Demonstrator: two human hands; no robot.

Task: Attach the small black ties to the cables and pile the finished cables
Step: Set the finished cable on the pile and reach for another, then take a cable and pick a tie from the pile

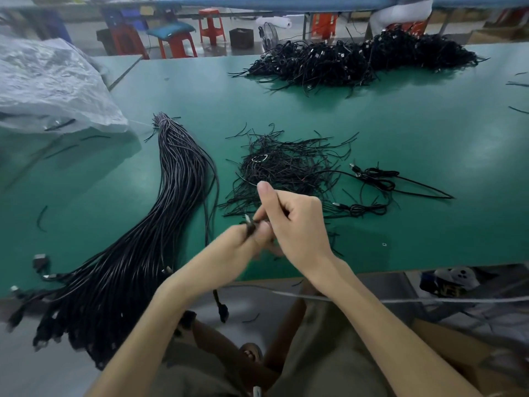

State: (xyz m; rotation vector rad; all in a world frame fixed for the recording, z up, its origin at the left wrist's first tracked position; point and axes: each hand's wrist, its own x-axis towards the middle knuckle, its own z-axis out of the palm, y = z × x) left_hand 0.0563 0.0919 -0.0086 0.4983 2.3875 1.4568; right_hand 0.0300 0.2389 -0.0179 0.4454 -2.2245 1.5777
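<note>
Left hand (246,242), low in the centre of the head view, grips a folded cable (249,224) whose metal plug sticks out above the fingers. The right hand (300,224) presses in from the right with fingers curled onto the same cable and thumb raised; whether a tie is already pinched there is hidden. Both hands are motion-blurred.

Just above them in mid-frame lies the tangle of loose ties (286,167), with a few tied cables (372,179) to its right. The finished pile (357,58) sits at the upper right of the green table (429,138), well apart from the hands.

Likely trouble: if the left grip slackens, the folds would probably spring open before a tie is twisted shut. Working so close to the tangle, the hands could drag extra ties along. The untied bundle (160,224) at the lower left overhangs the table edge and might slide off if nudged.
</note>
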